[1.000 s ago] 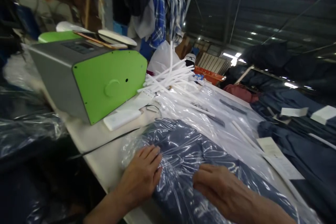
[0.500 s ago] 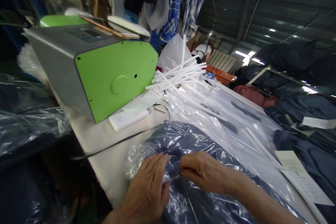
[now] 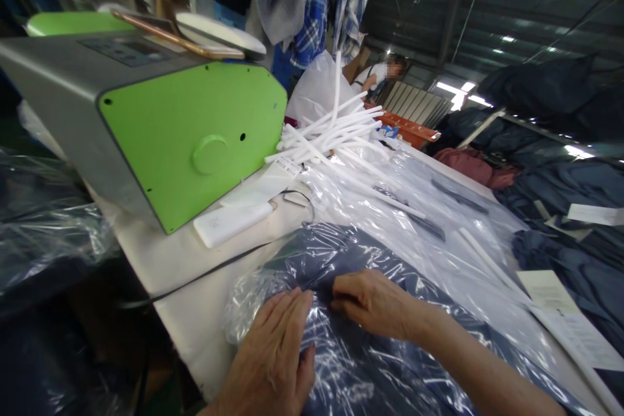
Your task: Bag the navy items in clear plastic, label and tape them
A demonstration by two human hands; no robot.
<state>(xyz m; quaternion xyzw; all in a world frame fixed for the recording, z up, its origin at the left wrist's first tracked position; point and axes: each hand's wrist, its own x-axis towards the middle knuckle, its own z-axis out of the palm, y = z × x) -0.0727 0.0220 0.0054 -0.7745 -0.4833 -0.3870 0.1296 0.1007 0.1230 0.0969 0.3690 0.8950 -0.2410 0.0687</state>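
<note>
A dark blue garment in a clear plastic bag (image 3: 370, 364) lies on the white table (image 3: 195, 299) in front of me. My left hand (image 3: 275, 357) rests flat on the bag's near end, fingers stretched out together. My right hand (image 3: 373, 302) lies just to its right, fingers curled and pressing the plastic film near the bag's crumpled open end (image 3: 248, 305). I cannot make out whether the right fingers pinch the film.
A grey and green machine (image 3: 160, 123) stands at the left, with a white power bank (image 3: 231, 224) and a black cable (image 3: 205, 276) beside it. White plastic rods (image 3: 336, 136) and clear bags (image 3: 409, 214) lie further back. Paper tags (image 3: 565, 318) and blue garments (image 3: 570, 208) sit at the right.
My right hand moved left across the bag to meet my left hand near the bag's open end. The camera shifted closer to the machine.
</note>
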